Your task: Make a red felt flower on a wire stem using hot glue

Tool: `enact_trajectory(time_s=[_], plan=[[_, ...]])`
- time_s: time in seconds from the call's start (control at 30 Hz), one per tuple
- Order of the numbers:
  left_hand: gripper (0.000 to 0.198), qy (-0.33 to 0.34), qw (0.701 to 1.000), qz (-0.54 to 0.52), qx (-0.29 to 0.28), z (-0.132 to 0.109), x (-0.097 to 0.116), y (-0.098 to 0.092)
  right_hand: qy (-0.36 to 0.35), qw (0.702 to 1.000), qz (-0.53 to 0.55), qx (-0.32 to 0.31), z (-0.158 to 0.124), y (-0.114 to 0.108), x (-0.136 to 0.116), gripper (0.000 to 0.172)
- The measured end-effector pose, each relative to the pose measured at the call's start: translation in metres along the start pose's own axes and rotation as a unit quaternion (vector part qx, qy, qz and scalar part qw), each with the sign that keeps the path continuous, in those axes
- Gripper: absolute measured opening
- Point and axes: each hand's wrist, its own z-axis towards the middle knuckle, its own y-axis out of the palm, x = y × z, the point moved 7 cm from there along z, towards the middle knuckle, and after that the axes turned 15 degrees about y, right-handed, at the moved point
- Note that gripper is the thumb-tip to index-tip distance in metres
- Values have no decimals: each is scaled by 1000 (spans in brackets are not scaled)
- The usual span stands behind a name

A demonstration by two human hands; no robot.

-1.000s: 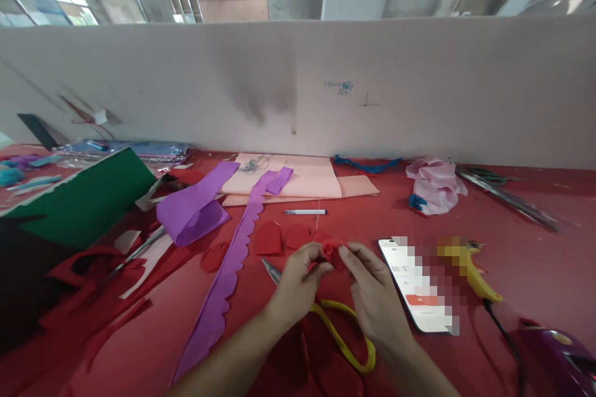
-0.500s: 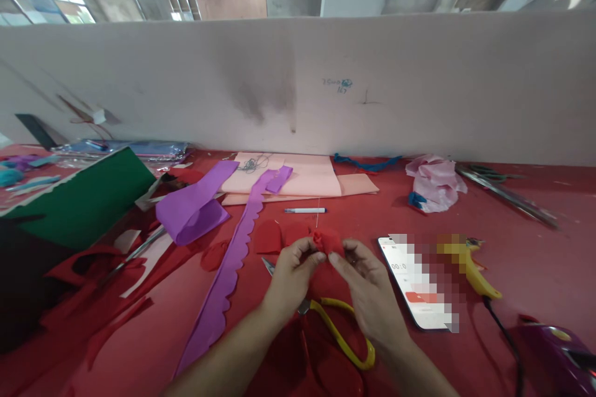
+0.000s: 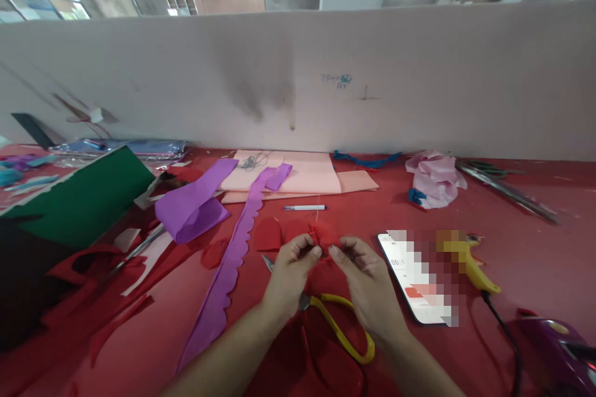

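A small rolled piece of red felt [image 3: 325,234] is pinched between both hands over the red table [image 3: 158,335]. My left hand [image 3: 291,273] grips its left side with thumb and fingers closed. My right hand [image 3: 365,282] closes on its right side, fingertips meeting the left hand's. Loose red felt petals [image 3: 270,236] lie just behind the hands. Yellow-handled scissors [image 3: 342,335] rest under my wrists.
A phone [image 3: 414,279] and a yellow glue gun [image 3: 468,263] lie at the right, a purple object [image 3: 556,350] at the far right. Purple scalloped strip [image 3: 223,285], purple sheet [image 3: 190,208], green sheet [image 3: 79,198], pink sheets [image 3: 302,177], a pen [image 3: 305,208] and pink tissue [image 3: 435,180] lie around. A partition wall [image 3: 298,80] stands behind.
Both hands have shifted slightly away from me with the red felt roll, and the fingers have re-pinched it closer together. Nothing else on the table moved.
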Motion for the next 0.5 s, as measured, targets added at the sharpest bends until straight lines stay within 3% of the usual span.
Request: enact_trajectory(time_s=[0.3,0.4,0.5], plan=[[10,-5,1000,0,25,-1,-3,-4,-7,1000,-22,6,-2,1,0,16],[13,-23,997,-27,64,0,-3,-9,-1,997,-67,-40,-2,12,0,17],[18,-57,990,-58,111,0,-7,-15,-18,991,-134,-24,-1,13,-2,12]])
